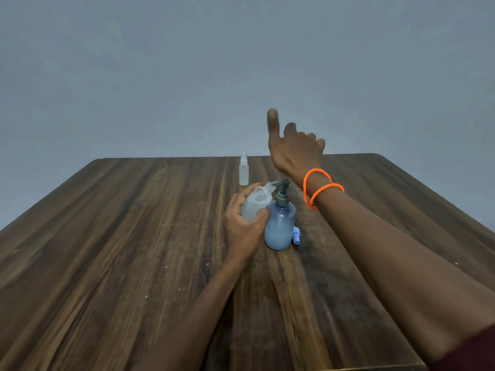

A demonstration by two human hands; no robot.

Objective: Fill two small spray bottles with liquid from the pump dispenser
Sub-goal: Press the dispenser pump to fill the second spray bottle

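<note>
My left hand (242, 232) grips a small translucent spray bottle (255, 204) without its cap, tilted so that its open neck sits just under the nozzle of the pump dispenser (280, 228). The dispenser is a blue bottle with a grey pump head, about a third full of pale liquid. My right hand (293, 148) hovers above and behind the pump, thumb stretched out, fingers loosely bent, holding nothing. A second small clear spray bottle (243, 171) stands capped and upright farther back. A blue spray cap (296, 236) lies on the table against the dispenser's right side.
Everything stands on a dark wooden table (120, 250) whose far edge runs just behind the second bottle. A plain grey wall rises beyond it. Two orange bands (318, 188) circle my right wrist.
</note>
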